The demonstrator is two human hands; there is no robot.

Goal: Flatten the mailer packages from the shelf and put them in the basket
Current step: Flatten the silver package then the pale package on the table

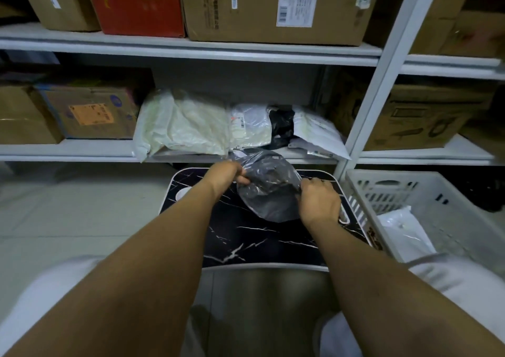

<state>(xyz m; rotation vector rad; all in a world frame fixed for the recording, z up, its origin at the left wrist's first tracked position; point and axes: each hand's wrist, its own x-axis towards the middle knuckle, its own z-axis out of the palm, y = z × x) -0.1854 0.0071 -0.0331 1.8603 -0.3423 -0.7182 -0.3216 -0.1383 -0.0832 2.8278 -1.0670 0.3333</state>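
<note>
A crumpled dark grey mailer [269, 186] is held over the black marble-patterned lap table [262, 242]. My left hand [225, 175] grips its upper left edge and my right hand [319, 202] grips its right edge. Behind it, on the white shelf [82, 149], lie several more mailers: a large cream one [183, 124], a white one [250, 123], a black one [281, 128] and a white one with labels [318, 132]. A white plastic basket [396, 190] stands to the right with a white mailer [404, 231] inside.
Cardboard boxes [90, 110] fill the shelf to the left, the shelf above [273, 7] and the bay to the right [420, 116]. A white shelf upright [382, 78] rises between table and basket. Pale floor tiles [68, 206] lie to the left.
</note>
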